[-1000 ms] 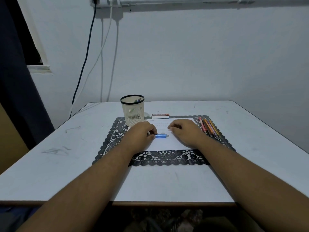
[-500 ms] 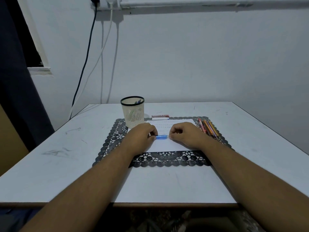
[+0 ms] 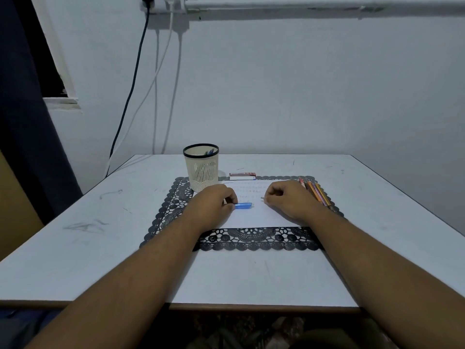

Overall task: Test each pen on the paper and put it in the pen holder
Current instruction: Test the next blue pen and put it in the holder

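Left hand (image 3: 214, 201) is seen curled around a blue pen part (image 3: 243, 205), most likely the cap, which is pointed right and held low over the paper (image 3: 251, 215). Right hand (image 3: 289, 199) is seen pinching something thin, with only a small tip showing at the fingers; it is probably the pen body, but the view is too small for that to be confirmed. The two pieces are held just apart, so the step in hand is judged to be either uncapping for a test or recapping after one; which of the two cannot be told. Faint rows of marks are visible on the upper part of the paper, so several pens are judged to have been tested already. A few pens, blue and green among them, are seen inside the pen holder (image 3: 201, 170), which stands at the far left corner of the black lace mat (image 3: 251, 241) on the bench (image 3: 75, 248). A bunch of coloured pens (image 3: 315, 192) is still laid at the right edge of the mat, just beside the right hand, so a good share is judged to be left. A small flat box (image 3: 242, 175) is lying beyond the paper. Progress is estimated as partial, perhaps midway.
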A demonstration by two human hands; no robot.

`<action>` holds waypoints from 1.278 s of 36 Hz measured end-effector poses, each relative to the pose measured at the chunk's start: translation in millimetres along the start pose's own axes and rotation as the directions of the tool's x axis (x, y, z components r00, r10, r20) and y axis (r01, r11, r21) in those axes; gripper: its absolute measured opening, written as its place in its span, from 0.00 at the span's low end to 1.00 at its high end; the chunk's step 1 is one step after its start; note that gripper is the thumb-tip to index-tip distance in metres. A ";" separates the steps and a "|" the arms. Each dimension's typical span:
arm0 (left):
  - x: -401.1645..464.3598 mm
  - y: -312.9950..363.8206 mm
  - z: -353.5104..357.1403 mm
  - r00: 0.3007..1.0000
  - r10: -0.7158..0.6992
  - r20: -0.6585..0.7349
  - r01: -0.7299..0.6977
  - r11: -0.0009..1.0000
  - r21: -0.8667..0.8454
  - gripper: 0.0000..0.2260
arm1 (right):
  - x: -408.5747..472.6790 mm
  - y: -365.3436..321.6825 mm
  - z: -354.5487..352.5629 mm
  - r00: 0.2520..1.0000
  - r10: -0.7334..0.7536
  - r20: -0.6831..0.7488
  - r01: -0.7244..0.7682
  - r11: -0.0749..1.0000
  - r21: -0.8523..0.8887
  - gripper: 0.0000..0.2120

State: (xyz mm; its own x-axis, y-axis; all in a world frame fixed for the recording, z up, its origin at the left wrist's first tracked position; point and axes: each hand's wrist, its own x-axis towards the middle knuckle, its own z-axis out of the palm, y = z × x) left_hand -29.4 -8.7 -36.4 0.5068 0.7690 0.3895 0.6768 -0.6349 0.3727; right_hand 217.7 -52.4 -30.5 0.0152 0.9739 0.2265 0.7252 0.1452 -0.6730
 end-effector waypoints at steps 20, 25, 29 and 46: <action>-1.4 1.5 -2.5 0.989 0.116 0.092 -0.118 0.993 0.014 0.14 | 0.8 -9.7 6.9 0.999 -0.020 -0.028 0.019 0.999 -0.027 0.08; -3.4 1.6 -5.5 0.995 0.067 0.079 -0.069 0.997 0.018 0.10 | 0.4 0.4 -1.4 0.992 0.050 -0.118 -0.043 0.997 0.062 0.08; -4.3 -0.7 -8.4 0.996 0.017 0.088 -0.018 1.000 0.011 0.05 | 10.7 0.8 -2.2 0.986 0.088 -0.142 -0.079 0.995 0.069 0.09; -5.4 8.9 -1.4 0.998 0.045 0.041 -0.045 0.999 0.014 0.05 | 118.0 -4.1 11.9 0.997 0.080 -0.019 -0.080 0.883 -0.463 0.20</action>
State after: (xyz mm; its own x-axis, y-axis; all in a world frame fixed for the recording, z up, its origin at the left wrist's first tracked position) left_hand -26.8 -18.6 -34.0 0.5582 0.7424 0.3706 0.6604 -0.6679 0.3433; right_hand 208.3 64.0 -9.3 0.0863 0.9788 0.1855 0.9578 -0.0303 -0.2857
